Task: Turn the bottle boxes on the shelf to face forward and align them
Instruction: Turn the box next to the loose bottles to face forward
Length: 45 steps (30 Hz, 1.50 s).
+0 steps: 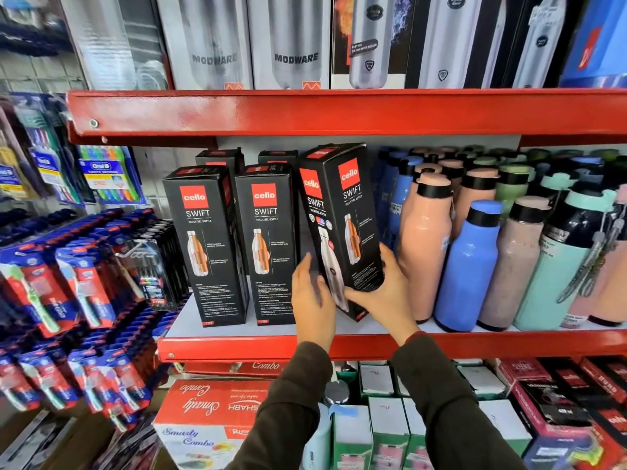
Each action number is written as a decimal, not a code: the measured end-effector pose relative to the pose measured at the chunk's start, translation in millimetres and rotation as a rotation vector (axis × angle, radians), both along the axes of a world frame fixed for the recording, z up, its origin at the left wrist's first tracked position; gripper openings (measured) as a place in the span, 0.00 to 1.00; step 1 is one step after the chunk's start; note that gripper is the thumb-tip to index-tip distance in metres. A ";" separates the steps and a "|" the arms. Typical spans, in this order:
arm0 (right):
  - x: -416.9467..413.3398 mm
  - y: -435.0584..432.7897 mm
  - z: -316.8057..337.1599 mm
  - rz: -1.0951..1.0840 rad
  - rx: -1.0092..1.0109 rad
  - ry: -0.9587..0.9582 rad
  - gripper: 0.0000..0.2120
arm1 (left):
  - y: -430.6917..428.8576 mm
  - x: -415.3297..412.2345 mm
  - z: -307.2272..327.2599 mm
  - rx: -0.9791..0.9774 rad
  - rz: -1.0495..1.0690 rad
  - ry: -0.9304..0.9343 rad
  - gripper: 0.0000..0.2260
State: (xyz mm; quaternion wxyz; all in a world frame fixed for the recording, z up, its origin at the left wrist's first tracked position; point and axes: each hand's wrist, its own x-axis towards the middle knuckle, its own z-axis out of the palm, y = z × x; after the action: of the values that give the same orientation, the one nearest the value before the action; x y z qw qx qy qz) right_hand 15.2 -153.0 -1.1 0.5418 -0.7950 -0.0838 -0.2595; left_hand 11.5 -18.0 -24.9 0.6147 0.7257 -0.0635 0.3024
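Two black Cello Swift bottle boxes, one on the left [207, 245] and one in the middle [268, 244], stand upright facing forward on the white shelf [217, 320]. A third box [341, 218] is tilted and turned corner-on, showing two faces. My right hand [383, 293] grips its lower right side. My left hand [310, 296] rests flat against its lower left face. Two more black boxes [220, 157] stand behind the front row.
Peach, blue and mint bottles [471, 262] crowd the shelf right of the tilted box, almost touching it. A red shelf lip [237, 347] runs below. Toothbrush packs [78, 286] hang at left. Steel-bottle boxes [295, 42] fill the upper shelf; cartons [217, 412] sit below.
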 end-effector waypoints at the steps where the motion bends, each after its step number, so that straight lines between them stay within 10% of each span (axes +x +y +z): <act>1: -0.6 -0.9 2.5 0.016 -0.001 0.009 0.45 | 0.7 4.3 -0.9 0.042 0.006 0.010 0.21; 45: 18.9 -1.4 -30.6 0.036 -0.067 0.157 0.34 | 3.6 27.8 -27.6 0.022 -0.120 0.120 0.25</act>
State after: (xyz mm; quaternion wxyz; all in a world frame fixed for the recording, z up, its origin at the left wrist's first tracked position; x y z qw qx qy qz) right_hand 34.1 -154.3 -31.6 0.5245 -0.8289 -0.0639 -0.1835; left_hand 39.3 -14.3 -52.5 0.6264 0.7441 -0.0731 0.2204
